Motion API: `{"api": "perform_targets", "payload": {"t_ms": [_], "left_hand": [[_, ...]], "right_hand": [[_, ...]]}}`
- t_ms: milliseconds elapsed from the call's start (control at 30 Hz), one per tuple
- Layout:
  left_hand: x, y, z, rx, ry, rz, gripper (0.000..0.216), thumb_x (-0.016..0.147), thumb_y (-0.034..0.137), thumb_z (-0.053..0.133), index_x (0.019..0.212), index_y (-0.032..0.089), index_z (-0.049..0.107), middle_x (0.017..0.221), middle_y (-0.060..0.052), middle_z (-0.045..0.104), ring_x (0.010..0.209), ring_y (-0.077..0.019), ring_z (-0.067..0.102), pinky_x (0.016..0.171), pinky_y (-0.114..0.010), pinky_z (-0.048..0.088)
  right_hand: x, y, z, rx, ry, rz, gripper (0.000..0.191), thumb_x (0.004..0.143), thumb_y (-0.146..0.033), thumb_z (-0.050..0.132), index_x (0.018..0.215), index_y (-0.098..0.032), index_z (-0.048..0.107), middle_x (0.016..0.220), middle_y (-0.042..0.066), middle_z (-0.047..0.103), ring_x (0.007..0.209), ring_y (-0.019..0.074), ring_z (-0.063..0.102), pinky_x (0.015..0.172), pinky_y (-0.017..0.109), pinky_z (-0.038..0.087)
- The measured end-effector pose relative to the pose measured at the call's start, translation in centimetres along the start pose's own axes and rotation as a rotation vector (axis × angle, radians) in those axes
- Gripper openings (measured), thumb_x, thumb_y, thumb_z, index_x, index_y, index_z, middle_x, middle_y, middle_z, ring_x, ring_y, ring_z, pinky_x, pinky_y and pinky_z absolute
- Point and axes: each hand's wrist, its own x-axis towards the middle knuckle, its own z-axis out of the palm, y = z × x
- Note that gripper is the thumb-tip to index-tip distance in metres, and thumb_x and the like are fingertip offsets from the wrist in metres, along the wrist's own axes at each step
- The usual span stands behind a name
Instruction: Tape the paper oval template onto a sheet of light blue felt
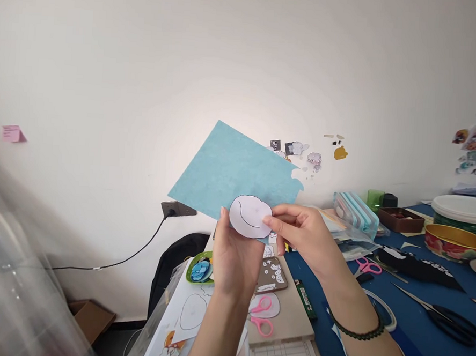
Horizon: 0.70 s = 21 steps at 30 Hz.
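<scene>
A light blue sheet (230, 167), with a jagged cut edge at its right corner, is held up in front of the wall. Against its lower part lies a white paper cutout (250, 213) with a dark outline and one curved line. My left hand (237, 258) grips the blue sheet from below, its thumb upright beside the cutout and its other fingers hidden behind. From the right, my right hand (299, 227) pinches the cutout's right edge between thumb and fingers. Whether that pinch also takes in the blue sheet I cannot tell.
Pink-handled scissors (262, 315) lie below my hands, near a green dish (194, 272) of blue pieces and a brown tray (274, 277) with white cutouts. On the blue table are black scissors (443, 314), a gold-rimmed tin (455, 245) and a striped pouch (357, 212).
</scene>
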Motion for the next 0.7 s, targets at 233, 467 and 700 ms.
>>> {"api": "perform_targets", "payload": {"t_ms": [233,467,700], "left_hand": [[1.2,1.0,-1.5,0.425,0.167,0.009,0.022,0.085,0.034,0.06,0.094,0.015,0.068,0.091,-0.006,0.069,0.083,-0.0179,0.062,0.065,-0.024,0.048],[2.2,3.0,-3.2,0.898,0.01,0.018,0.023,0.072,0.038,0.073,0.08,0.017,0.07,0.073,-0.004,0.067,0.063,-0.0164,0.056,0.053,-0.023,0.039],[1.8,2.9,-2.5,0.857,-0.086,-0.203,0.024,0.08,0.038,0.064,0.073,0.016,0.067,0.065,-0.001,0.06,0.055,-0.0112,0.05,0.048,-0.02,0.035]], "right_hand": [[-1.1,-1.4,-1.6,-0.306,0.156,-0.104,0.021,0.078,-0.042,0.066,0.082,-0.022,0.064,0.06,-0.004,0.052,0.04,0.0054,0.034,0.038,0.022,0.028],[-2.2,-2.6,-3.8,-0.679,0.184,-0.151,0.021,0.081,-0.044,0.061,0.083,-0.024,0.062,0.063,-0.001,0.052,0.053,0.0123,0.043,0.046,0.025,0.033],[-1.8,-2.3,-2.2,-0.82,-0.03,-0.186,0.009,0.082,-0.032,0.06,0.077,-0.025,0.063,0.073,-0.002,0.057,0.062,0.013,0.047,0.054,0.026,0.035]]}}
